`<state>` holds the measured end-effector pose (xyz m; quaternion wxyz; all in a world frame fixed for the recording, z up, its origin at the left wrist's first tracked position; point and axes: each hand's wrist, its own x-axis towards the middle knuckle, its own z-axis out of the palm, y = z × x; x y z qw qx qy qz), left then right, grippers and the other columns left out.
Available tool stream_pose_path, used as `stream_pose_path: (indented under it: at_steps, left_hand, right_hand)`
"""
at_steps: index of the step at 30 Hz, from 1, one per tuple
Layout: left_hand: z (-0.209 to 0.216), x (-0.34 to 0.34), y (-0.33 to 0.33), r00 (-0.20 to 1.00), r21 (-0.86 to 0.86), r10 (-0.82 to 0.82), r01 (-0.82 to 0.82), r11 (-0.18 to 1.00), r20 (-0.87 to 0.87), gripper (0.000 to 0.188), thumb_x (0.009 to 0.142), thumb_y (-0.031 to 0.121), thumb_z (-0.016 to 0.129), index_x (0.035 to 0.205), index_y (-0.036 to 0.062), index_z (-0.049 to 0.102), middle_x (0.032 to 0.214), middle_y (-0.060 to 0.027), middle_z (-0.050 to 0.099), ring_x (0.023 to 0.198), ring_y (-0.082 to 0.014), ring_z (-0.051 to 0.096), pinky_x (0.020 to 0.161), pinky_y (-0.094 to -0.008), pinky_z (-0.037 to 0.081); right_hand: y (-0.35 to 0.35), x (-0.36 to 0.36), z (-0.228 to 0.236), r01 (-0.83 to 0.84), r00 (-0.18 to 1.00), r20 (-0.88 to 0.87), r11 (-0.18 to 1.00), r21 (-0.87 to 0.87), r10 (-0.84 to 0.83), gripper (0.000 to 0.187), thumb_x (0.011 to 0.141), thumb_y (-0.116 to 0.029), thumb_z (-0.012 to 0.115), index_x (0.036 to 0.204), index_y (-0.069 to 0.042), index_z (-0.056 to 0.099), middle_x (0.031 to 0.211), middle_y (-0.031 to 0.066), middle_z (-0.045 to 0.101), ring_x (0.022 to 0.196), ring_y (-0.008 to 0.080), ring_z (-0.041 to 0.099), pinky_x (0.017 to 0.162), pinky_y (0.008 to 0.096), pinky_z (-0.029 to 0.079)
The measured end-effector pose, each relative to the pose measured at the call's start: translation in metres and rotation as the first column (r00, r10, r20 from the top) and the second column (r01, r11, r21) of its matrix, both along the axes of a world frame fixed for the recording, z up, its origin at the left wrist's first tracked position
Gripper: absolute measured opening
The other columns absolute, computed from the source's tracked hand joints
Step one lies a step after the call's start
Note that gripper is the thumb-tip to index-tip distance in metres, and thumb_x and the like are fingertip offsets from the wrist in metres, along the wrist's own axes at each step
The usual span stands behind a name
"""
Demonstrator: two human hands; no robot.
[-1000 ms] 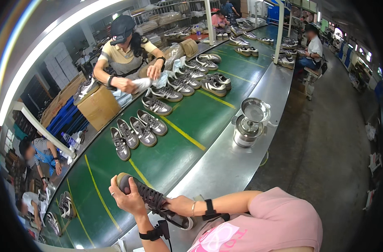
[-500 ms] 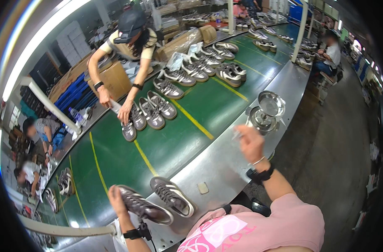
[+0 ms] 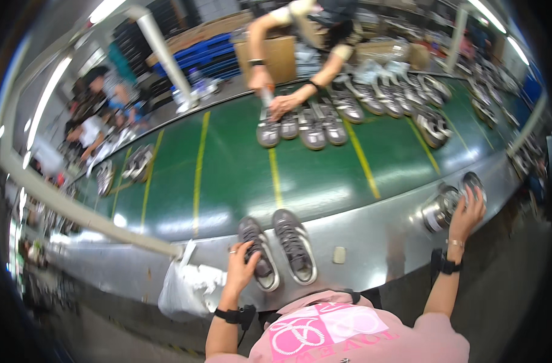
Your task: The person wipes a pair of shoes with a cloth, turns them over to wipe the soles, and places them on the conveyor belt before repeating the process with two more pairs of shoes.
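My left hand (image 3: 241,266) is at the left side of a grey-brown sneaker (image 3: 259,257) with white stripes, its fingers and thumb curled on the shoe's edge. Beside it stands the matching sneaker (image 3: 295,248), untouched. Both shoes rest on the metal ledge, toes toward the belt. Off to the right, my right hand (image 3: 467,213) has its fingers on a round, shiny metal lid (image 3: 471,180), which is tilted up. A small metal pot (image 3: 440,209) stands right against it. Blur hides whether anything small is in the right hand.
A green conveyor belt (image 3: 227,175) with yellow lines runs beyond the metal ledge (image 3: 373,242). Across it, a co-worker's hands (image 3: 282,104) work at a row of sneakers (image 3: 312,130). A small pale pad (image 3: 339,255) lies on the ledge. A white plastic bag (image 3: 185,287) hangs at left.
The view has swung left. My right hand has reached out to the metal lid by the pot. The left-hand sneaker, tilted before, now stands beside its mate.
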<state>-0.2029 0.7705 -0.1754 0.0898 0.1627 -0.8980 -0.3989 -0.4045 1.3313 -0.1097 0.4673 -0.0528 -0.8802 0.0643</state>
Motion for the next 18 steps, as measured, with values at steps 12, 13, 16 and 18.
stream_pose_path:
  at_steps: [12, 13, 16, 18]
  left_hand:
    - [0.003, 0.033, 0.033, 0.987, -0.116, 0.12, -0.133, 0.984, -0.109, 0.019, 0.091, 0.013, 0.066, 0.107, 0.0035, 0.067, 0.1, -0.0171, 0.066, 0.096, -0.0384, 0.064, 0.084, -0.0443, 0.051]
    - [0.01, 0.036, 0.036, 0.985, -0.11, 0.134, -0.146, 0.983, -0.108, 0.018, 0.091, 0.013, 0.066, 0.106, 0.0035, 0.067, 0.101, -0.0168, 0.065, 0.096, -0.0381, 0.064, 0.084, -0.0441, 0.051]
    - [0.01, 0.046, 0.05, 0.969, -0.175, 0.09, -0.132, 0.976, -0.229, 0.018, 0.088, 0.011, 0.068, 0.104, 0.0036, 0.067, 0.103, -0.0139, 0.062, 0.099, -0.0351, 0.062, 0.084, -0.0417, 0.052]
    - [0.004, 0.048, 0.062, 0.962, -0.259, 0.027, -0.1, 0.961, -0.27, 0.021, 0.087, 0.012, 0.069, 0.106, 0.0035, 0.065, 0.108, -0.0135, 0.058, 0.103, -0.0341, 0.06, 0.085, -0.042, 0.052]
  right_hand:
    - [-0.258, 0.07, -0.102, -0.5, -0.039, 0.322, 0.26, -0.826, 0.946, 0.054, 0.089, -0.007, 0.063, 0.142, -0.007, 0.052, 0.132, 0.0118, 0.052, 0.095, 0.0212, 0.057, 0.078, 0.0311, 0.051]
    - [-0.27, 0.072, -0.103, -0.502, -0.087, 0.307, 0.225, -0.835, 0.948, 0.056, 0.088, -0.004, 0.06, 0.143, -0.008, 0.05, 0.132, 0.0119, 0.051, 0.099, 0.0221, 0.056, 0.08, 0.032, 0.051]
    - [-0.295, 0.081, -0.092, -0.558, -0.141, 0.298, 0.173, -0.811, 0.944, 0.059, 0.085, 0.0, 0.056, 0.143, -0.008, 0.049, 0.134, 0.0119, 0.05, 0.101, 0.023, 0.055, 0.083, 0.0325, 0.05]
    - [-0.297, 0.081, -0.085, -0.531, -0.184, 0.32, 0.18, -0.828, 0.929, 0.065, 0.079, 0.003, 0.054, 0.143, -0.008, 0.049, 0.134, 0.0117, 0.048, 0.109, 0.0245, 0.053, 0.087, 0.0348, 0.049]
